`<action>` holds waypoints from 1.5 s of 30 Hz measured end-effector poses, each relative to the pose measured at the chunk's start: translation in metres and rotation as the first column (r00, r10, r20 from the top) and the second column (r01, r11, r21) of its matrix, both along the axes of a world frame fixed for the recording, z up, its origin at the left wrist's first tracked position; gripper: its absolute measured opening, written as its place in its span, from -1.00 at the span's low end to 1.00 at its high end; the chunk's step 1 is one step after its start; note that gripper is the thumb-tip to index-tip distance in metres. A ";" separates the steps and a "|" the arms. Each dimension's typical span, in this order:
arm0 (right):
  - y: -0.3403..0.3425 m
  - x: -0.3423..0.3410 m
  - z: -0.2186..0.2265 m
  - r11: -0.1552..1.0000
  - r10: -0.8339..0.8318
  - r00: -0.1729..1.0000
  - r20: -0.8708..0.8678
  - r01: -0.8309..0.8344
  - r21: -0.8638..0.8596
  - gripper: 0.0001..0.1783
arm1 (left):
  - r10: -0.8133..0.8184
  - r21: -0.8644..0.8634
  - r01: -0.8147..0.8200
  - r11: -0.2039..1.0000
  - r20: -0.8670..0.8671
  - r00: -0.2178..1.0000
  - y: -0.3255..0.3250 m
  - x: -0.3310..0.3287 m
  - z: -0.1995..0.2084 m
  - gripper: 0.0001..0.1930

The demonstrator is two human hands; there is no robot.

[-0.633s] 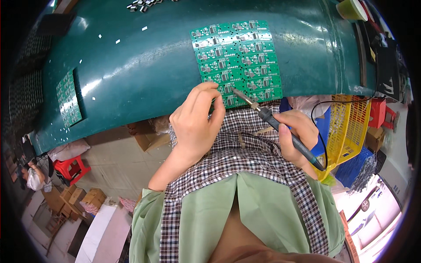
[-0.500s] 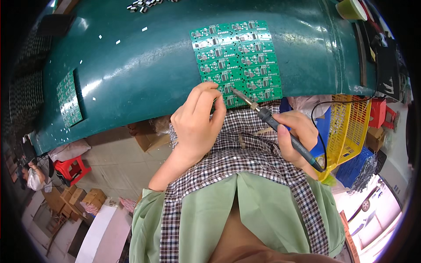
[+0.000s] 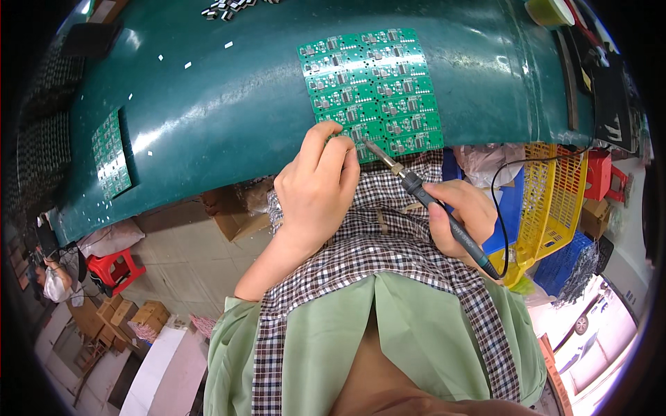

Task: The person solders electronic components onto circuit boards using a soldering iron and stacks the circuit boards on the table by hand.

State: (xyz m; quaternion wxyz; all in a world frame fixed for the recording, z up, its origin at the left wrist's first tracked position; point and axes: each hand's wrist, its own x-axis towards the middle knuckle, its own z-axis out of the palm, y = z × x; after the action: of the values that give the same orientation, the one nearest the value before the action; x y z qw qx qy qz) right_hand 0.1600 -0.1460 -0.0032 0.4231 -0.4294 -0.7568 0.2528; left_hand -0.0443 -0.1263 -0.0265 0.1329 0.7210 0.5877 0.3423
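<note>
A panel of green circuit boards (image 3: 406, 87) lies on the table near its front edge. My right hand (image 3: 463, 216) grips a soldering iron (image 3: 444, 213) like a pen, its tip over the panel's near part, at or just above a dark chip. My left hand (image 3: 313, 182) rests at the panel's near left corner, index finger reaching onto it. Its thumb and fingers are bent together close to the iron's tip. What they pinch is too small to make out.
The green table (image 3: 229, 118) carries a second circuit board panel (image 3: 111, 156) at left, small white scraps, and a heap of black-and-white parts (image 3: 232, 7) at the far edge. A cup (image 3: 548, 12) stands far right. The iron's cord runs past a yellow basket (image 3: 555, 201).
The panel has slid slightly away from me and to the left. My right hand and the iron have shifted a little left; the left hand's fingers have moved slightly.
</note>
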 end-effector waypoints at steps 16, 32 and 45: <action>-0.001 -0.001 -0.001 0.999 -0.048 0.999 -0.025 0.048 0.011 -0.80 | 0.006 0.010 -0.007 1.000 0.130 0.991 -0.004 -0.005 0.000 -0.83; -0.007 0.008 0.000 0.997 -0.007 1.000 -0.006 0.007 0.074 -0.82 | -0.054 -0.063 0.066 0.996 0.173 0.984 -0.014 -0.005 0.002 -0.81; -0.008 0.004 -0.004 0.998 -0.007 1.000 -0.012 0.008 0.062 -0.81 | -0.044 -0.013 0.046 0.999 0.098 0.994 -0.014 0.000 -0.002 -0.83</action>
State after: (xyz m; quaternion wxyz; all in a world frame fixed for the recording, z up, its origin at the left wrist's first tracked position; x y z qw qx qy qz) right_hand 0.1640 -0.1541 -0.0076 0.4416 -0.4175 -0.7601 0.2301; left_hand -0.0439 -0.1406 -0.0281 0.1744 0.7154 0.5668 0.3695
